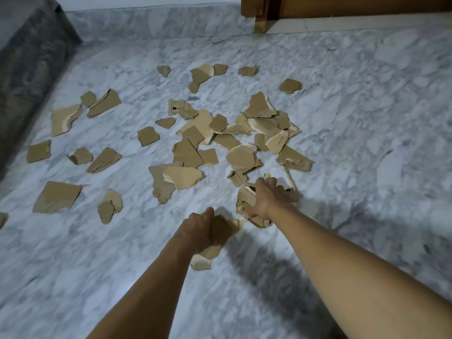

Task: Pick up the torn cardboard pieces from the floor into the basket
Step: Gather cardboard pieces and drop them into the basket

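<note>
The torn cardboard pieces (pixel 186 155) litter the middle of the floor (pixel 367 118); left hand (pixel 199 231) and right hand (pixel 265 199) each clutch some. Light, stiff, likely best pinched by edges.

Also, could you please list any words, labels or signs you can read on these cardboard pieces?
No word is legible anywhere.
piece with framed pictograms: handling signs, one seemingly a glass; no readable words.
pale piece: one short printed line, too small to read.
strip piece: several printed lines, blurred.
</note>
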Tool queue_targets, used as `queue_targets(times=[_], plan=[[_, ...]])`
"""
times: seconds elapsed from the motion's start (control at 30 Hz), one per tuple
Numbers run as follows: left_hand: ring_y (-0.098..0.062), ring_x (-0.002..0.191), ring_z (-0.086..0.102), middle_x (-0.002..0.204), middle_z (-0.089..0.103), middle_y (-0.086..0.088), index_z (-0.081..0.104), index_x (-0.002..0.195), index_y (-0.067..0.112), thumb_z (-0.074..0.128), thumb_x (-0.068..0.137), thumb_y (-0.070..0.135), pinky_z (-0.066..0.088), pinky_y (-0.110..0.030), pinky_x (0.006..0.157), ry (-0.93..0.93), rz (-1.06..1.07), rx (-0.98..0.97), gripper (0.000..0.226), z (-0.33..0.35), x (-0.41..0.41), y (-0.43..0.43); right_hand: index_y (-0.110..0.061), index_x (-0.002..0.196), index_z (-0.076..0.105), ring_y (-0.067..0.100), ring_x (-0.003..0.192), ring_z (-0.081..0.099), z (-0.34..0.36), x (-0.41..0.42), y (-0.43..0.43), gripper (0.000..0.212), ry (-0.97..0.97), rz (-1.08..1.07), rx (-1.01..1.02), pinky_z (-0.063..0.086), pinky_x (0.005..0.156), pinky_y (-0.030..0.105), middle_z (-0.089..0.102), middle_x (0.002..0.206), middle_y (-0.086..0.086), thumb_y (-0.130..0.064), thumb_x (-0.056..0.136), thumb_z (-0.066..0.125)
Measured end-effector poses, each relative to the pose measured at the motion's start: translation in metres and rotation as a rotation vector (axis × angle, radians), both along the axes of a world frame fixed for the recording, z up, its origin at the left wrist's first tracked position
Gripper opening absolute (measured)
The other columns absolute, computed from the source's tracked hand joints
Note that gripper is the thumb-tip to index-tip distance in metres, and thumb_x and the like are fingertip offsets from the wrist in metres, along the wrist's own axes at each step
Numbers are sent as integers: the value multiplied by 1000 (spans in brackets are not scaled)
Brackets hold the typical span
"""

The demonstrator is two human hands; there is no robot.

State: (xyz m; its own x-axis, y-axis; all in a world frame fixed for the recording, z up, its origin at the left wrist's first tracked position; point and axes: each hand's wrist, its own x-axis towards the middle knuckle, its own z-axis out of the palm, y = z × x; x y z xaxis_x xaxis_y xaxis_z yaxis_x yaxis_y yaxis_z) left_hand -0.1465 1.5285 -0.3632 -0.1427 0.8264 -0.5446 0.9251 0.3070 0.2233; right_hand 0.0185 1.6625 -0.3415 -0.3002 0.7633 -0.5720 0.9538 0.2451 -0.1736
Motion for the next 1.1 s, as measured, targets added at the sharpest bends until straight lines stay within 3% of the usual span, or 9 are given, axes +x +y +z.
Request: queue_targets(times=[0.13,0.3,0.43,0.5,0.6,0.8,0.93,1.0,1.1], plan=[[-27,97,62,110,62,-8,40,122,21,75,79,32,55,-40,80,-6,-3,42,57,2,6,-1,-16,139,24,39,120,53,-2,9,2,99,172,-150,-121,48,85,42,47,137,16,-31,69,91],[-27,92,65,106,64,-8,43,116,24,78,74,38,58,-40,78,-23,19,9,57,6,2,4,-7,125,56,29,114,60,10,26,32,85,275,-266,-236,54,94,38,62,130,10,-47,60,93],[-28,95,64,110,63,-9,45,117,23,79,74,36,58,-40,81,-66,21,-27,57,8,1,7,-8,152,33,38,144,31,14,37,53,114,184,-366,-152,35,115,48,28,160,17,-56,65,88],[-25,95,63,110,63,-7,46,115,22,80,75,31,57,-37,80,-124,45,-51,54,13,-4,7,-12,155,25,45,147,18,8,36,49,108,117,-407,-93,29,115,51,11,163,19,-49,73,85],[-24,92,63,104,65,-6,50,110,19,82,75,27,57,-40,78,-235,148,1,49,28,-25,6,-19,153,25,41,139,36,-3,29,38,98,154,-477,-22,35,106,53,25,160,13,-39,77,85],[-24,90,58,98,61,-1,51,110,24,86,72,37,51,-38,71,-331,437,151,53,74,-87,-1,-24,133,19,31,103,59,-1,32,13,94,348,-356,45,50,85,41,53,134,6,-38,71,89],[-25,93,58,99,60,0,53,108,24,84,74,34,44,-32,73,-199,343,76,47,105,-114,-12,-20,146,42,28,122,58,27,31,-7,117,361,-219,-271,52,91,36,59,137,3,-54,47,95],[-24,98,58,101,60,0,55,114,23,81,77,30,37,-28,75,-116,242,0,45,116,-121,-19,-17,121,62,25,106,65,39,20,-19,100,279,-96,-359,55,88,38,69,115,3,-61,37,93],[-19,98,54,119,63,-5,53,129,22,78,80,29,37,-26,78,-87,174,-80,56,121,-133,-30,-18,102,61,20,88,66,57,-13,-47,72,166,84,-356,58,81,39,69,98,2,-53,49,94]])
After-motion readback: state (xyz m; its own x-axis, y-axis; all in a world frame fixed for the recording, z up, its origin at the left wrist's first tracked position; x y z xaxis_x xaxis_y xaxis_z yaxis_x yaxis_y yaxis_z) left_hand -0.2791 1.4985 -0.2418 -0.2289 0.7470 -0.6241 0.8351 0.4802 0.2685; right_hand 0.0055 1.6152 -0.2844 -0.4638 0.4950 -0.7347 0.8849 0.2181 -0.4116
